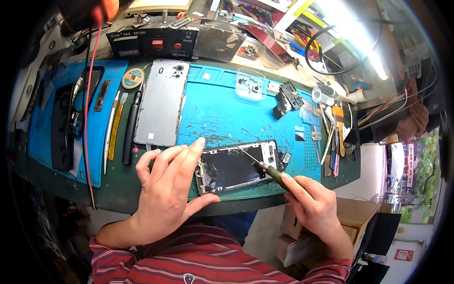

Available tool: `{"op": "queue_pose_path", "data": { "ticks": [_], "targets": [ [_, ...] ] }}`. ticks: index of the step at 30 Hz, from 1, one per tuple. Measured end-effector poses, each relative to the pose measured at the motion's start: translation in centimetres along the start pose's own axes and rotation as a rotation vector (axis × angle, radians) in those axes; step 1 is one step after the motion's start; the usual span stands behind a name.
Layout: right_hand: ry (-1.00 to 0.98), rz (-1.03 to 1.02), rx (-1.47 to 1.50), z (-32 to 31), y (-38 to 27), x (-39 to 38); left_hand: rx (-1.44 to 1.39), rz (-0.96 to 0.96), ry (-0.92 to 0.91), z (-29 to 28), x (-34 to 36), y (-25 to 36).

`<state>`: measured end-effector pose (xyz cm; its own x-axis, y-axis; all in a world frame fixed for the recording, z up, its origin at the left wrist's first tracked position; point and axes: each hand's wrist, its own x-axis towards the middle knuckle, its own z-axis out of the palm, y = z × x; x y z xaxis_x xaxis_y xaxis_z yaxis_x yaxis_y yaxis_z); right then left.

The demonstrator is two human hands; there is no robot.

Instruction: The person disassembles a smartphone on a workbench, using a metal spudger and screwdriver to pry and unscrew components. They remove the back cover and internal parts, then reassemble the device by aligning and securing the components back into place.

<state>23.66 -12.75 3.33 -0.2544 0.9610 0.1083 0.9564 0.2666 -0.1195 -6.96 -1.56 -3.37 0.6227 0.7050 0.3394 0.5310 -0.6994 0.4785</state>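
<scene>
An opened phone frame [234,168] with a dark inner plate lies on the blue mat in front of me. My left hand [168,182] is at its left end, fingers stretched and spread apart, the index fingertip near the upper corner and the thumb along the lower edge. In my right hand [309,201] is a thin pointed tool with a green handle [276,177], gripped between thumb and fingers. Its metal tip slants to the frame's upper inner edge; whether it touches cannot be made out. Just right of the frame sits a small dark part [284,160].
A grey phone back panel [158,104] lies left of the frame, with a black rod-shaped tool [132,130] beside it. A clear box [250,84] holds small parts at the back. Tweezers and brushes [336,132] line the right. A red cable [88,128] hangs at left.
</scene>
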Motion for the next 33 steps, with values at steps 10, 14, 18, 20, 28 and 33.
{"op": "queue_pose_path", "data": {
  "ticks": [10, 14, 18, 20, 28, 33],
  "targets": [
    [0.001, 0.002, 0.010, 0.12, -0.05, 0.00, -0.009, -0.004, -0.008, 0.00, 0.01, -0.04],
    [-0.013, -0.009, 0.017, 0.23, -0.19, -0.01, -0.010, 0.002, -0.004, 0.02, 0.03, -0.09],
    [-0.010, -0.005, 0.019, 0.37, -0.58, 0.04, -0.006, -0.002, -0.004, 0.05, 0.06, -0.04],
    [-0.012, 0.000, 0.023, 0.36, -0.71, 0.03, -0.001, -0.003, -0.004, 0.05, 0.02, 0.00],
    [-0.004, 0.040, 0.025, -0.07, -0.27, -0.14, -0.006, 0.006, 0.003, 0.08, 0.02, -0.14],
    [-0.025, 0.022, 0.034, -0.02, -0.67, -0.07, -0.004, 0.002, 0.000, 0.09, -0.02, -0.12]
  ]
}}
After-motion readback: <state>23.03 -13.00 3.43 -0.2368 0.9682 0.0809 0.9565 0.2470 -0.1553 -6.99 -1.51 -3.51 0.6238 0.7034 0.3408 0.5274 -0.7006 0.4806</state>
